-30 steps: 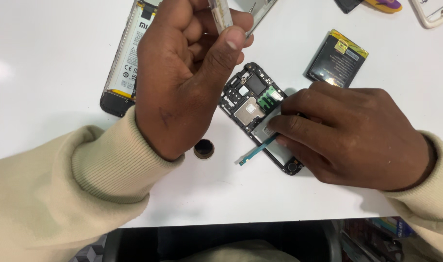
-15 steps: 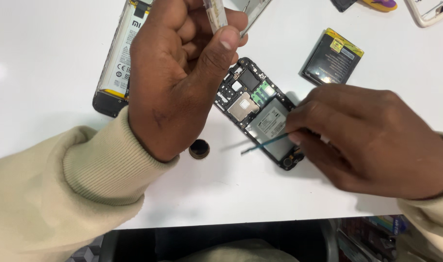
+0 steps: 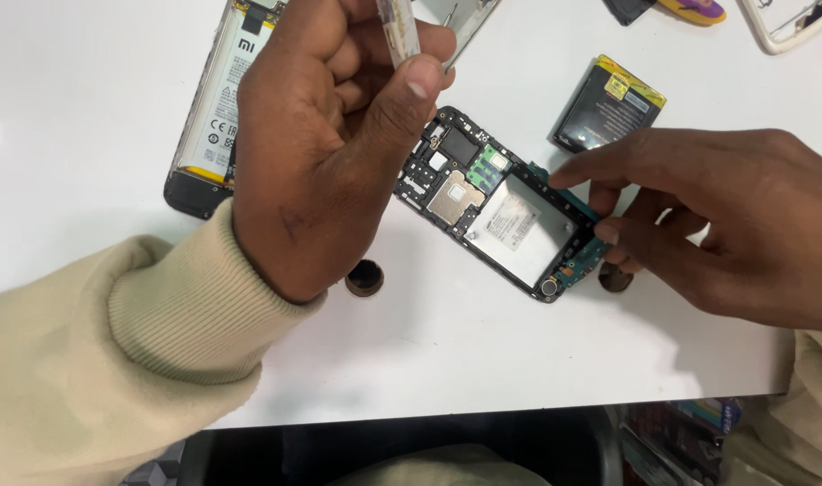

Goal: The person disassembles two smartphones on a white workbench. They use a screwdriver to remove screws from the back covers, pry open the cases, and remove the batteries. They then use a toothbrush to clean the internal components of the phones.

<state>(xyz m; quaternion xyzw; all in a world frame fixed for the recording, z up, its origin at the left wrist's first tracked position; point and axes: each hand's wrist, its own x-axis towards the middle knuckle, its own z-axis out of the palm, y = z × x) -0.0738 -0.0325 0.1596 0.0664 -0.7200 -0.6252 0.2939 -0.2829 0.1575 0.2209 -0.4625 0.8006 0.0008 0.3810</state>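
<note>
**Blue strip gone from beside the opened phone**

Nearest the camera, cream sleeves [image 3: 114, 360] are seen on a white table [image 3: 483, 351], where a small dark ring [image 3: 364, 278] lies. Above it, the left hand [image 3: 325, 153] is held raised, its thumb and fingers pinched on a slim pale tool [image 3: 400, 31]. At mid-table lies the opened phone frame [image 3: 496, 205], its boards exposed. A second ago a thin blue strip projected from its lower edge under the right hand [image 3: 726, 225]; it is no longer seen there. That hand is now shifted to the frame's right edge, fingertips closed lightly on the rim. Farther off, a loose dark battery [image 3: 609, 106] and a second opened handset [image 3: 215, 108] are seen.
</note>
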